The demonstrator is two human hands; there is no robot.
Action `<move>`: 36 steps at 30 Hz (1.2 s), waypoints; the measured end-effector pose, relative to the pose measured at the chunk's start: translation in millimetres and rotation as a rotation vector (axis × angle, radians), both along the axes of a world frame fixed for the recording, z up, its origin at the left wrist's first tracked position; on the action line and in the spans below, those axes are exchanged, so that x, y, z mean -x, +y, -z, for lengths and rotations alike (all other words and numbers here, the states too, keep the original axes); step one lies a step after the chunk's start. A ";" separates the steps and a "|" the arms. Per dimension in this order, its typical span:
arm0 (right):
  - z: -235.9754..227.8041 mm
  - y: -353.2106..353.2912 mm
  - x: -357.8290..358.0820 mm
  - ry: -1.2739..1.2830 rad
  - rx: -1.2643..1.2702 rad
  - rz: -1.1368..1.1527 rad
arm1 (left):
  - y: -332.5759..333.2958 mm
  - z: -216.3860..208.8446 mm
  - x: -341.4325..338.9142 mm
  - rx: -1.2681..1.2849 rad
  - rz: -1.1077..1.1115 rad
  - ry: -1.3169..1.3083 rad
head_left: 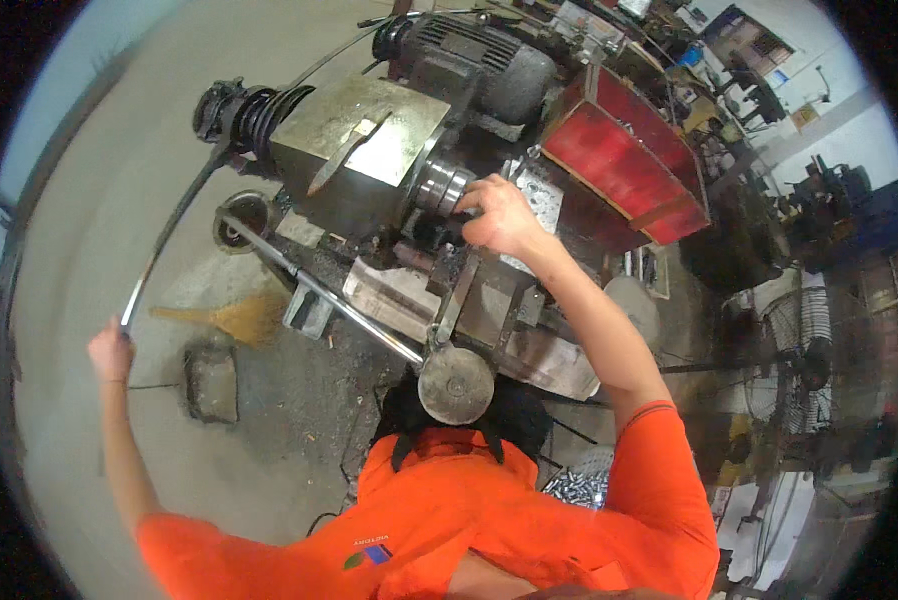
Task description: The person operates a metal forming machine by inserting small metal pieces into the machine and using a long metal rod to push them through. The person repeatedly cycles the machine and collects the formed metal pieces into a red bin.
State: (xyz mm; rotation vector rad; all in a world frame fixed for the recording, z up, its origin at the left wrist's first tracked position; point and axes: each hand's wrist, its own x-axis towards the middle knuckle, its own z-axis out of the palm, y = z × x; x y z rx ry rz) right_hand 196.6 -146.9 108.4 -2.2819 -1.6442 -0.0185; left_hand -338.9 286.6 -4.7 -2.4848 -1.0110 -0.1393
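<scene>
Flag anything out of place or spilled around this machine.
A knife-like blade lies slanted on the machine's top cover, tip apparently past the edge, so it might slip. Dark debris litters the floor near the broom and pan, looking unswept.

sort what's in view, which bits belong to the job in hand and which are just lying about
Seems part of the job: lever, held in the left grip; shiny spindle, at the right grip; machine housing bearing the spindle.

Seems just lying about: yellow broom, on the floor; dark tray, near it.
</scene>
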 end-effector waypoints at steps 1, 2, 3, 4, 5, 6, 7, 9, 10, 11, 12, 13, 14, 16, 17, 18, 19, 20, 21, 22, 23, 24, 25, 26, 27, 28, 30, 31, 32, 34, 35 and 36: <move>-8.6 1.0 2.9 0.030 0.087 0.027 | 9.1 -0.4 -5.9 -0.022 0.006 -0.004; -8.0 -2.2 1.8 0.036 0.079 0.037 | 18.4 -3.0 -11.1 -0.045 0.010 -0.008; -5.7 -6.9 0.0 0.042 0.071 0.047 | 23.8 -3.2 -16.9 -0.068 0.013 -0.013; -6.4 -8.2 0.8 0.054 0.047 0.047 | 24.8 -6.6 -20.2 -0.030 -0.020 -0.005; -9.5 -15.0 2.2 0.040 -0.027 0.050 | 23.2 -6.8 -26.9 0.007 -0.052 0.003; -15.2 -28.5 4.8 0.026 -0.100 0.056 | 21.7 -9.4 -33.2 0.045 -0.081 0.010; -22.2 -44.1 6.8 0.009 -0.177 0.073 | 4.3 -22.2 -53.3 0.146 -0.183 -0.085; -35.8 -87.1 8.3 0.034 -0.315 0.089 | -17.3 -21.1 -72.8 0.251 -0.048 -0.480; -41.8 -111.4 9.2 0.041 -0.384 0.107 | -51.4 -25.9 -101.5 0.120 0.091 -0.622; -49.3 -136.7 12.1 0.008 -0.394 0.151 | -86.8 -25.7 -123.2 -0.010 0.226 -0.762; -52.3 -162.8 12.9 -0.015 -0.407 0.180 | -99.8 12.4 -126.9 0.241 0.131 -1.078; -49.2 -192.2 13.3 0.026 -0.363 0.301 | -119.0 58.6 -145.3 0.429 0.102 -1.234; -45.8 -222.5 13.6 0.059 -0.318 0.423 | -132.9 76.7 -172.7 0.719 0.035 -0.955; -28.3 -284.9 20.6 0.090 -0.275 0.671 | -153.3 130.4 -216.8 1.097 -0.019 -0.395; -17.0 -316.2 25.5 0.165 -0.269 0.779 | -187.5 135.2 -232.5 0.881 0.117 -0.322; -10.2 -343.0 32.1 0.241 -0.261 0.882 | -210.9 135.4 -240.6 0.664 0.246 -0.252; -6.9 -362.1 40.0 0.305 -0.264 0.978 | -207.1 119.2 -247.3 0.643 0.243 -0.011; -3.9 -378.1 46.6 0.372 -0.264 1.065 | -198.2 102.1 -251.2 0.614 0.228 0.226; 0.3 -395.8 50.2 0.404 -0.166 1.172 | -176.8 109.8 -249.5 0.432 0.359 0.496; 13.1 -418.6 51.6 0.300 -0.145 1.148 | -137.3 140.3 -245.5 0.319 0.330 0.442; 33.9 -446.6 57.1 0.186 -0.120 1.147 | -140.4 129.0 -256.3 0.346 0.338 0.421; 52.2 -477.1 60.9 0.071 -0.092 1.134 | -151.2 111.6 -264.4 0.376 0.336 0.396; 72.2 -511.1 64.2 0.007 0.030 1.188 | -156.4 108.3 -264.1 0.396 0.331 0.324; 89.9 -541.6 70.3 -0.054 0.150 1.238 | -158.6 105.2 -261.1 0.411 0.326 0.252; 96.7 -560.2 78.3 0.017 0.236 1.337 | -158.3 101.1 -253.1 0.425 0.310 0.185; 102.2 -579.1 87.5 0.090 0.328 1.433 | -154.6 95.9 -246.1 0.536 0.255 0.087; 132.4 -647.4 104.5 -0.091 0.451 1.411 | -144.2 85.3 -246.0 0.766 0.172 -0.110; 139.1 -642.3 104.8 -0.091 0.456 1.454 | -136.5 74.6 -243.5 0.825 0.157 -0.170; 141.6 -633.2 109.4 -0.092 0.466 1.502 | -135.7 64.9 -242.2 0.968 0.108 -0.371; 142.7 -610.4 128.6 -0.042 0.451 1.548 | -133.4 40.3 -239.3 1.236 0.003 -0.788; 140.8 -597.3 148.9 0.004 0.424 1.547 | -148.5 19.1 -243.5 1.217 0.011 -0.870; 138.8 -585.2 168.7 0.047 0.399 1.538 | -152.5 10.6 -245.9 1.262 -0.026 -0.915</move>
